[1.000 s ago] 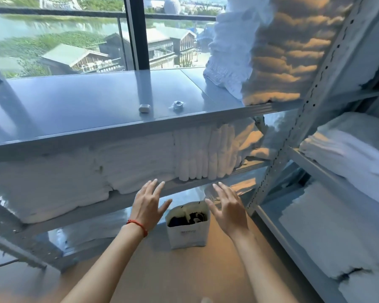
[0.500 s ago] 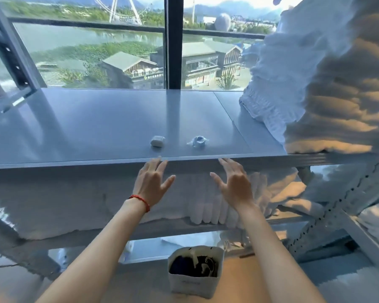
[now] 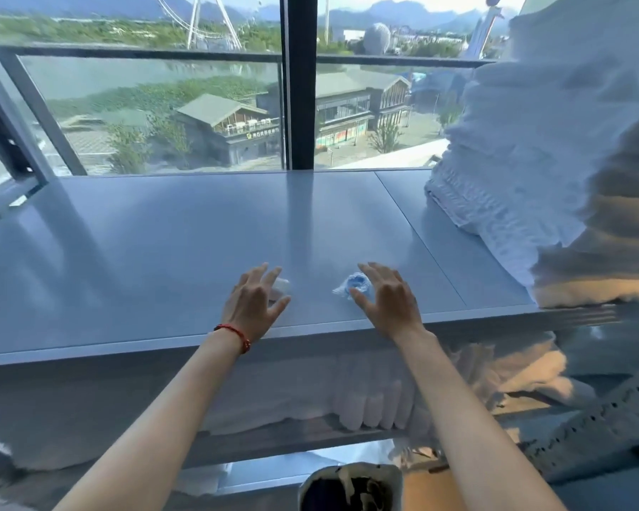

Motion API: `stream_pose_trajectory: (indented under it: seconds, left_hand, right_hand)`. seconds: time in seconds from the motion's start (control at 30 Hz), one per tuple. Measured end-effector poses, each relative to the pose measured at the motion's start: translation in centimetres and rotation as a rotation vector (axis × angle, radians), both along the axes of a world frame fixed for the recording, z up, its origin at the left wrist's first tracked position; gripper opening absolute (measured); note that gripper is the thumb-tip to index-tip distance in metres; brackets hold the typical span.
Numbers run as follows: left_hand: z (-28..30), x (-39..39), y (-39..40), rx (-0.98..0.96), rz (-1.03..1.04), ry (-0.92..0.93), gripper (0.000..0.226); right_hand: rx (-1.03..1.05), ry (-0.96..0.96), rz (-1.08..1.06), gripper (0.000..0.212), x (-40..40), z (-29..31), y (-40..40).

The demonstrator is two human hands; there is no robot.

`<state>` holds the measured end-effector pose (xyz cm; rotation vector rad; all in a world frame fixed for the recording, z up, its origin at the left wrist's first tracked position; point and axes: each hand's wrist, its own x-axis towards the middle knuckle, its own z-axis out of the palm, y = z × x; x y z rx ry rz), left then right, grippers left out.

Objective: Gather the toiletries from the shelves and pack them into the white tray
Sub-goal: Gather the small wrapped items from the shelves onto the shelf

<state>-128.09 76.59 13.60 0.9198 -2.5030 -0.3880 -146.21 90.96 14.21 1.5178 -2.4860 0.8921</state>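
Both hands spread-fingered, empty: left hand (image 3: 253,306) over small white packet (image 3: 282,285), right hand (image 3: 388,300) beside crinkly blue-white sachet (image 3: 353,285); likely light, soft, pinch across sides.

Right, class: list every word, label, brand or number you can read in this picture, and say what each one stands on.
No text here can be read for certain.
Sign on the building outside: light characters, too small and blurred to read.
Small white packet by the left hand: no print visible.
Blue-and-clear packet by the right hand: no print legible.
White container below: no label shows.
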Motion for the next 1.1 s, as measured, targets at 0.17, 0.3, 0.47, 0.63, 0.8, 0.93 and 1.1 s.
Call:
stream_pose_trajectory:
  seconds: [0.17, 0.3, 0.47, 0.63, 0.8, 0.93, 1.1]
  left_hand:
    - [-0.6, -0.6, -1.4, 0.029, -0.058, 0.017, 0.040]
    - [-0.7, -0.8, -1.2, 0.006, -0.085, 0.089, 0.036]
    - [-0.3, -1.5, 0.1, 0.002, -0.113, 0.135, 0.037]
    - [0.5, -3.3, 2.7, -0.010, -0.155, 0.187, 0.036]
    - [1.6, -6.5, 5.5, 0.007, -0.284, 0.226, 0.037]
    - [2.2, -9.8, 7.5, 0.020, -0.444, 0.231, 0.037]
    - [2.3, -13.2, 10.5, 0.049, -0.683, 0.192, 0.040]
  right_hand:
    - [0.041, -0.005, 0.015, 0.040, -0.2, -0.8, -1.8]
    - [0.025, 0.011, 0.008, 0.031, -0.5, -1.3, -1.6]
    - [-0.017, -0.020, -0.007, 0.031, -1.0, -1.1, 0.2]
    - [-0.115, 0.021, -0.037, 0.030, -1.8, -0.5, 3.1]
    - [-0.170, 0.045, -0.132, 0.030, -2.7, 0.3, 7.4]
    - [-0.186, 0.082, -0.283, 0.030, -3.1, 0.8, 11.6]
    - [-0.182, 0.092, -0.511, 0.033, -1.7, 0.3, 17.4]
